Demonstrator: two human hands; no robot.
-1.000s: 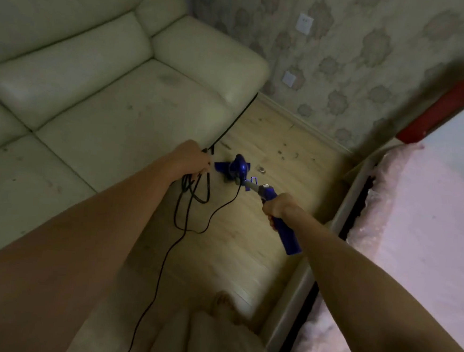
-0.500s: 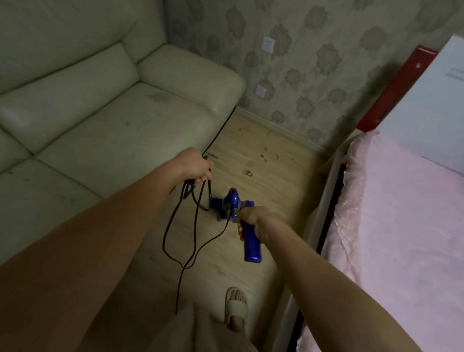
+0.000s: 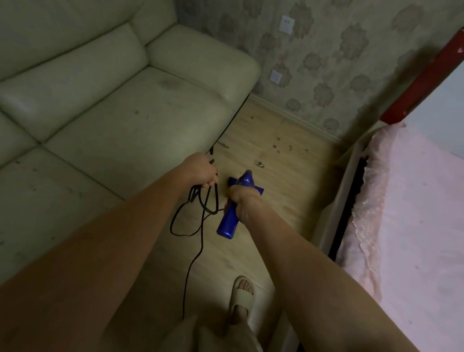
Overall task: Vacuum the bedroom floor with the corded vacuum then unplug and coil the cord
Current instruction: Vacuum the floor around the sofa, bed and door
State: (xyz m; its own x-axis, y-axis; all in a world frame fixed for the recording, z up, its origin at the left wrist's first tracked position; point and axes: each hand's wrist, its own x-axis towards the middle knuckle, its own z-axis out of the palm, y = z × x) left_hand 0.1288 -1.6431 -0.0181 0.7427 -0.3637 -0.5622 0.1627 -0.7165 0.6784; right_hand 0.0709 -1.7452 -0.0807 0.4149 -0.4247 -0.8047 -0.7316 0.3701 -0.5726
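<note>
A blue corded vacuum [image 3: 228, 222] stands on the wooden floor [image 3: 288, 180] between the sofa and the bed, its head down on the boards. My right hand [image 3: 241, 203] grips its blue handle. Just left of it, my left hand [image 3: 202, 170] holds loops of the black cord [image 3: 193, 228]. The loops hang below that hand, one strand drops toward my feet, and another runs up along the sofa's edge toward the wall. Dark crumbs [image 3: 279, 147] and a small bit of debris [image 3: 260, 164] lie on the floor beyond the vacuum head.
A pale leather sofa [image 3: 93, 95] fills the left. A bed with a pink cover [image 3: 416, 218] lines the right, leaving a narrow floor strip. Two wall sockets [image 3: 286, 24] sit on the patterned wall ahead. My foot in a beige slipper [image 3: 242, 292] stands behind the vacuum.
The vacuum has been drawn back from the debris toward me and stands more upright. My left hand keeps its hold on the cord loops. The view has tilted up and to the right.
</note>
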